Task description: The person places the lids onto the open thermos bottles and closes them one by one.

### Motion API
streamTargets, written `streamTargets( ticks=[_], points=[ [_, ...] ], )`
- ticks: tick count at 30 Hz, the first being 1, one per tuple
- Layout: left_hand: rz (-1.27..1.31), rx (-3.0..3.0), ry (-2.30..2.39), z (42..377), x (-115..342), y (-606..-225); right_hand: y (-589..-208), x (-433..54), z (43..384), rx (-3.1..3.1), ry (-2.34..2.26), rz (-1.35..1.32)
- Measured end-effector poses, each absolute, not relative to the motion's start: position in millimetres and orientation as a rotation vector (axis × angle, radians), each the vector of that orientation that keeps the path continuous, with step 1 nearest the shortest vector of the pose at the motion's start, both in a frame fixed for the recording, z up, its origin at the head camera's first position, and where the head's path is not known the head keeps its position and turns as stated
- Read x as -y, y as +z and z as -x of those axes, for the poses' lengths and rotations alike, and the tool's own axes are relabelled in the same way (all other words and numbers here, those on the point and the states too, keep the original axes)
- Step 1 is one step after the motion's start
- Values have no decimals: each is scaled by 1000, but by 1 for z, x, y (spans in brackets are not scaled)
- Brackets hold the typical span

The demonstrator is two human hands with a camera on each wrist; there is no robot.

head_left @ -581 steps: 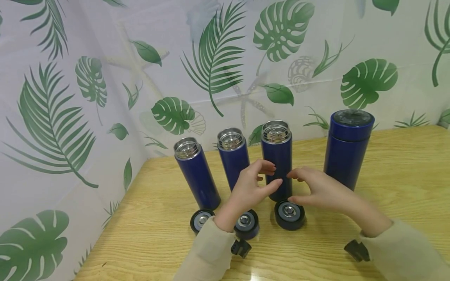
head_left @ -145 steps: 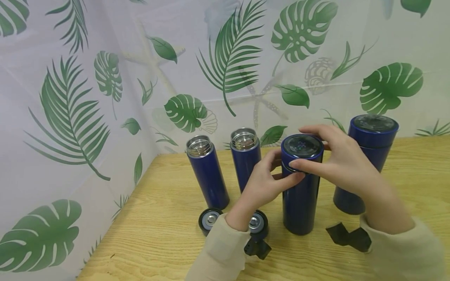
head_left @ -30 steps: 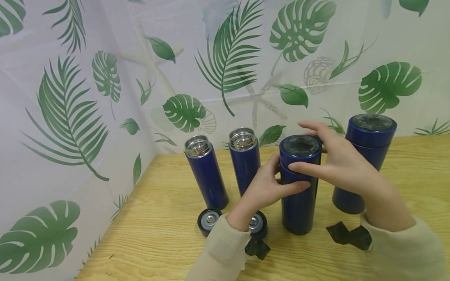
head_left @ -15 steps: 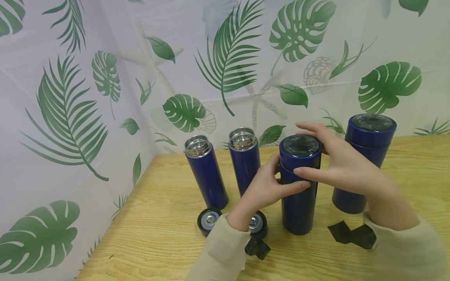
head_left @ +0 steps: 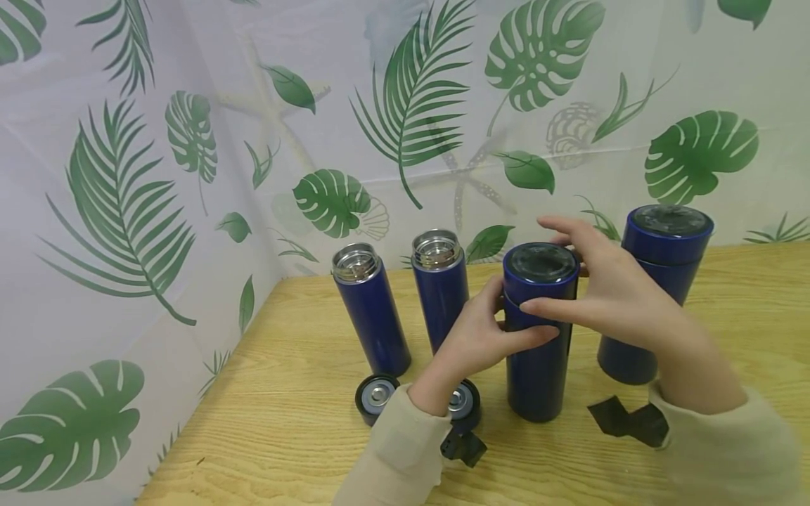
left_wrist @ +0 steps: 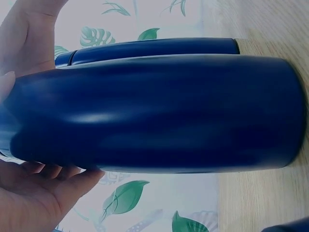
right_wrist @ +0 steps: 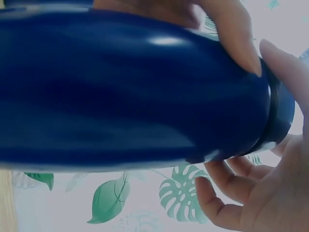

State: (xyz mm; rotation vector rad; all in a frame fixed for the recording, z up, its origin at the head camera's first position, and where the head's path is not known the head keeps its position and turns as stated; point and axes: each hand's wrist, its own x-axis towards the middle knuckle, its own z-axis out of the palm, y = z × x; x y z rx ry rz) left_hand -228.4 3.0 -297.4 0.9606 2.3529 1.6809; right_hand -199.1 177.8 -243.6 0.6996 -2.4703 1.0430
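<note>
A blue thermos bottle point(head_left: 536, 372) stands upright on the table, with a glossy black-topped lid point(head_left: 543, 263) seated on it. My left hand point(head_left: 477, 337) grips the body just under the lid, thumb across the front. My right hand point(head_left: 623, 295) holds the lid from the right, its thumb at the seam and its fingers behind. In the right wrist view a thin dark seam parts lid and body point(right_wrist: 145, 96). To the left stand two uncapped thermos bottles point(head_left: 373, 316) point(head_left: 439, 295) with steel necks. Their upturned lids point(head_left: 377, 397) point(head_left: 464, 402) lie in front; my left sleeve partly covers these.
Behind my right hand stands another capped blue thermos point(head_left: 664, 246). Black wrist mounts point(head_left: 465, 448) point(head_left: 626, 420) stick out near both sleeves. A leaf-printed cloth point(head_left: 405, 126) hangs behind and left of the wooden table point(head_left: 272, 436).
The third lid, earlier upturned on the table, is now on its bottle. Lit marks on its top have gone dark. Lately my right thumb shifted slightly along the lid's edge; my left hand stayed put.
</note>
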Motion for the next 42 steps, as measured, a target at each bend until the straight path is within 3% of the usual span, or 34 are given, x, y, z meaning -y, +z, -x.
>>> streamTargets(
  ticks=[4,14,34,42],
  points=[
    [-964,-2353,1684,228,-3,-297,-243,-177,200,2480,1033,-695],
    [-926,-2311,1706,228,-4,-298,-247,-182,204,2360,1200,-963],
    [-1003,-2286,1697,228,-3,-296,-242,-176,198,2409,1137,-722],
    [-1037,-2185,1747,230,-3,-297,-246,-182,203,2311,1228,-1037]
  ],
)
